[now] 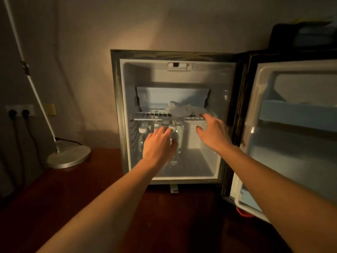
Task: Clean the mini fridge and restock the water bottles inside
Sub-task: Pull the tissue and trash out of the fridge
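While water bottles (pixel 173 141) stand upright, caps up, left hand (pixel 159 146) grips one, right hand (pixel 213 133) spread.

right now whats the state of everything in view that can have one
mini fridge door: swung open to the right
wire shelf: in place, crumpled cloth lying on it
water bottles: upright under the shelf, capped
left hand: grip around a bottle
right hand: open, reaching in
wall sockets: both plugged
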The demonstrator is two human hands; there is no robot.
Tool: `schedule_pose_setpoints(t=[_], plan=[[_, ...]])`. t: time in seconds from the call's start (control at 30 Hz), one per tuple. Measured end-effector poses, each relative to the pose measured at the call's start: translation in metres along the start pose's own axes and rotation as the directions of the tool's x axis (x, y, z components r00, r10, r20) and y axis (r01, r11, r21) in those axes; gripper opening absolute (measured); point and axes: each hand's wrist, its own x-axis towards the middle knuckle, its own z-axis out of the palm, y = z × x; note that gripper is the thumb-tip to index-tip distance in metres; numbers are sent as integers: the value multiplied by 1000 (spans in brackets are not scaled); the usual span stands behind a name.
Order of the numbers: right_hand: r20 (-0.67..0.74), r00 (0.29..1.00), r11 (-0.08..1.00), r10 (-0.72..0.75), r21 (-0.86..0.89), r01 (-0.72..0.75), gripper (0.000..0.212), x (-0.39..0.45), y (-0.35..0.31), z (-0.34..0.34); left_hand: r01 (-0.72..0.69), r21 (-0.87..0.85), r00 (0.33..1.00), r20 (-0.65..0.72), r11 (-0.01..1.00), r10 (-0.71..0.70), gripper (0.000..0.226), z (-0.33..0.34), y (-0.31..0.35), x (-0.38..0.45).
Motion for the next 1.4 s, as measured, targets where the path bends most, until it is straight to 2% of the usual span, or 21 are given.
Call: schedule_pose_setpoints(t=[0.17, 0.27, 0.33, 0.4, 0.47, 0.53, 0.6, 0.63, 0.7, 0.77, 0.87, 0.97, 1.1, 1.2, 1.4], plan=[[17, 999, 997, 44, 58, -45, 50, 54, 4, 8, -12, -26, 998, -58, 1000, 10, 37, 4, 1, 52], [81, 996, 999, 31, -38, -28, 51, 81, 8, 22, 12, -63, 998, -53, 998, -15, 41, 11, 1, 82], [178, 983, 991, 34, -130, -11, 51, 95, 12, 30, 30, -59, 999, 18, 998, -29, 45, 19, 1, 98], [246, 968, 985, 53, -173, -10, 50, 107, 17, 37, 74, -37, 984, 164, 997, -67, 49, 28, 3, 113], [280, 959, 981, 50, -195, 6, 46, 114, 23, 44, 123, 0, 950, 291, 992, -117, 50, 38, 2, 126], [292, 955, 981, 42, -195, 17, 36, 119, 28, 51, 93, 99, 927, 354, 991, -122, 54, 43, 2, 135], [237, 971, 983, 37, -184, 7, 24, 119, 29, 53, 87, 143, 942, 309, 986, -128, 57, 44, 3, 138], [194, 980, 985, 32, -173, 2, 23, 118, 29, 53, 131, 98, 955, 255, 987, -152, 52, 43, 3, 138], [96, 995, 991, 11, -136, 2, 23, 114, 26, 50, 228, -90, 966, 148, 970, -213, 30, 40, 3, 136], [-5, 1000, 998, 9, -58, -9, 22, 108, 24, 47, 273, -308, 962, 88, 911, -259, 11, 35, 4, 132], [-107, 994, 999, -13, 38, 17, 21, 97, 19, 39, 227, -526, 963, -5, 819, -270, 17, 24, 7, 125], [-135, 988, 996, -69, 39, 75, 28, 81, 11, 23, 135, -521, 976, -78, 843, -204, 29, 10, 9, 111], [-87, 996, 999, -9, 46, 13, 22, 46, 2, 3, 47, -469, 992, -83, 882, -97, 23, -2, 6, 81], [-41, 999, 999, -13, 39, 14, 20, 9, 0, -5, 43, -456, 996, -48, 889, -73, 20, -4, 8, 48], [36, 996, 993, -86, 87, 82, 19, -77, 10, -16, -21, -463, 992, 102, 886, 77, 16, 0, 33, -24]])
